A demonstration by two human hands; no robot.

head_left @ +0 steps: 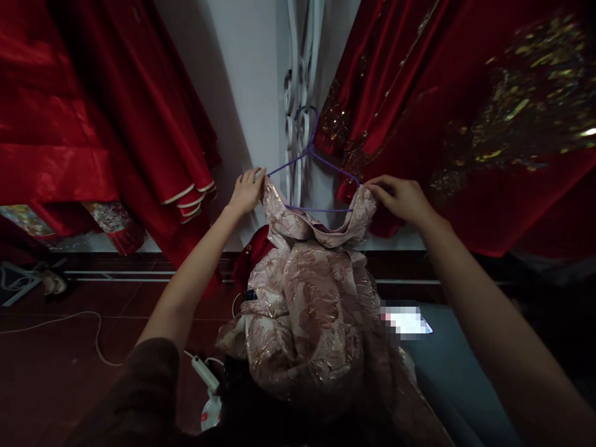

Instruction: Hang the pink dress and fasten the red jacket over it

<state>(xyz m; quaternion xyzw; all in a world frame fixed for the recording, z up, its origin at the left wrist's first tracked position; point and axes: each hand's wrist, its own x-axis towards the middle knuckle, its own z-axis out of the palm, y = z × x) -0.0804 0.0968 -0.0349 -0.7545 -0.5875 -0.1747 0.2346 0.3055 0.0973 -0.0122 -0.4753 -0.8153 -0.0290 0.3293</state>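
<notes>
A pale pink garment [311,298] with a shiny leaf pattern hangs from a purple wire hanger [311,160]. The hanger's hook sits on a white ornate metal rack [302,68] against the wall. My left hand [246,190] pinches the garment's left shoulder at the hanger's left end. My right hand [399,197] grips the right shoulder at the hanger's right end. Both hands have their fingers closed on the fabric. The lower part of the garment bunches down towards me.
Red satin dresses [93,124] hang at the left, and red dresses with gold embroidery [488,124] at the right. A white cable [79,323] and a white plug device [207,379] lie on the dark red floor. A grey surface [447,372] is at lower right.
</notes>
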